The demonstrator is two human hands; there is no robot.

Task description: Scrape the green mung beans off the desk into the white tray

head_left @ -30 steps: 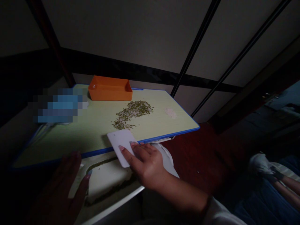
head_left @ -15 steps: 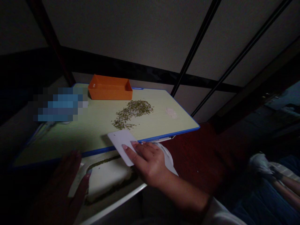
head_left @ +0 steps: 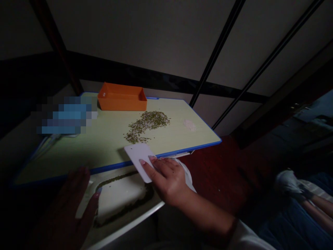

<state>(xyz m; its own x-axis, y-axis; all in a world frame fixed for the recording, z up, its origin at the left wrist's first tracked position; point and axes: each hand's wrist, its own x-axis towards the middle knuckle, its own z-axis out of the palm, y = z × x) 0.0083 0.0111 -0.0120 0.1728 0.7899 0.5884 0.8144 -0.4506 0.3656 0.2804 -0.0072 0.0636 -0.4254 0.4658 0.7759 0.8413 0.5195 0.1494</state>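
My right hand grips a white flat scraper card whose upper end rests on the front edge of a pale green table top with a blue rim. A loose pile of small green beans lies on the table just beyond the card. My left hand, in shadow, holds the left rim of a white tray kept below the table's front edge. Green beans line the tray's inner edges.
An orange rectangular box stands at the table's far edge. A small whitish heap lies right of the beans. A blurred blue patch covers the table's left. Dark red floor lies to the right, with another person's foot there.
My right hand and the scraper card have shifted slightly to the right and forward along the table's front edge. The left hand and the tray have stayed put.
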